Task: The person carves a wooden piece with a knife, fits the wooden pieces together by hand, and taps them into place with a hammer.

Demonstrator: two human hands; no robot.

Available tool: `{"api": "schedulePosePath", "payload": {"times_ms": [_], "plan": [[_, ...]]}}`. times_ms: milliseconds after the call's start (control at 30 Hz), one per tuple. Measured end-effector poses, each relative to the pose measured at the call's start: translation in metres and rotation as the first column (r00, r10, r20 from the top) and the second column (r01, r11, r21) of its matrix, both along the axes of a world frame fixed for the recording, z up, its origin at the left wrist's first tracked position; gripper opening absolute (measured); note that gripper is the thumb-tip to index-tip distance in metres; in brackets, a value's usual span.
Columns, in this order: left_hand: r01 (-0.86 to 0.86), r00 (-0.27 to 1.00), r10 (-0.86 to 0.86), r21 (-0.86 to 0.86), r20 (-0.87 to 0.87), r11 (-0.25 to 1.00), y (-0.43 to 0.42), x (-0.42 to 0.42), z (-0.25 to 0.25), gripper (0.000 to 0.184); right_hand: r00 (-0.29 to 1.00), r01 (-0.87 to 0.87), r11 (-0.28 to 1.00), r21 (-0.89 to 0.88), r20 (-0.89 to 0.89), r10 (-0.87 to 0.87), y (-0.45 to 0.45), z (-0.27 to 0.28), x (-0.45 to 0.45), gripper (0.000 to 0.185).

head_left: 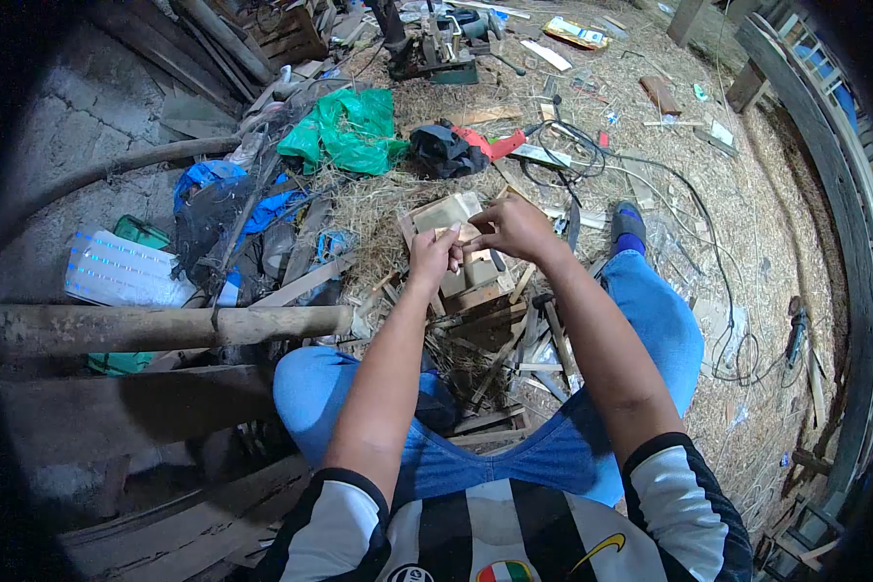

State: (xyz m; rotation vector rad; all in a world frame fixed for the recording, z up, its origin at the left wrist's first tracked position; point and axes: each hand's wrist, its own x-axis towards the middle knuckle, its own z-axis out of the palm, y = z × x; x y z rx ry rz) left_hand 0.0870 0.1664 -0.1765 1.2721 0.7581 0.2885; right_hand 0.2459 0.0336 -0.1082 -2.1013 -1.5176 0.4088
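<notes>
Bags, green and black, lie beyond the hands; left and right fingers pinch a small wood piece.

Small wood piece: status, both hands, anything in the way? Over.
Left hand and right hand both gripping small wood piece. Held above wooden blocks. Loose scraps clutter ground between legs.
</notes>
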Motion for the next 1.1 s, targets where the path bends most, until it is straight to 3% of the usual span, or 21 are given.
{"api": "schedulePosePath", "payload": {"times_ms": [67,100,200,300,367,400,500,767,900,1000,1100], "plan": [[-0.035,0.999,0.035,0.0,0.031,0.999,-0.004,0.0,0.007,0.034,0.995,-0.017,0.999,0.031,-0.096,0.02,0.001,-0.013,0.021,0.055],[-0.035,0.999,0.035,-0.003,0.028,0.999,-0.005,-0.001,0.013,0.034,0.971,0.037,0.999,0.04,-0.236,-0.026,0.001,-0.02,0.036,0.056],[-0.043,0.999,0.043,-0.001,-0.018,0.999,-0.008,-0.001,0.016,0.03,0.816,0.389,0.905,0.173,-0.519,-0.252,0.001,-0.036,0.063,0.054],[-0.046,0.999,0.046,0.018,0.008,0.999,-0.006,-0.002,0.008,0.03,0.721,0.632,0.775,-0.002,-0.366,-0.589,-0.004,-0.082,0.087,0.04],[-0.079,0.997,0.079,0.02,0.004,0.997,-0.007,-0.001,0.008,0.031,0.704,0.679,0.734,-0.008,-0.275,-0.655,-0.014,-0.14,0.096,0.036],[-0.081,0.997,0.081,0.038,0.008,0.996,-0.008,0.0,0.008,0.031,0.69,0.696,0.717,-0.03,-0.249,-0.68,-0.021,-0.139,0.087,0.035],[-0.087,0.996,0.087,-0.006,0.008,0.996,-0.008,0.0,0.008,0.032,0.654,0.695,0.676,-0.247,-0.173,-0.736,-0.027,-0.194,0.088,0.034],[-0.096,0.994,0.095,0.001,-0.045,0.995,-0.009,0.0,0.013,0.032,0.767,0.559,0.69,-0.459,-0.028,-0.641,-0.008,-0.244,0.081,0.023],[-0.074,0.995,0.074,0.007,-0.066,0.997,-0.008,0.002,0.016,0.031,0.844,0.453,0.669,-0.589,0.04,-0.536,0.007,-0.259,0.091,0.024],[-0.088,0.991,0.086,-0.015,-0.105,0.996,-0.008,0.004,0.018,0.031,0.944,0.321,0.704,-0.633,0.16,-0.287,0.011,-0.269,0.101,0.025],[-0.087,0.994,0.085,-0.026,-0.075,0.996,-0.007,0.005,0.016,0.031,0.942,0.331,0.698,-0.635,0.175,-0.287,0.015,-0.266,0.101,0.027]]}}
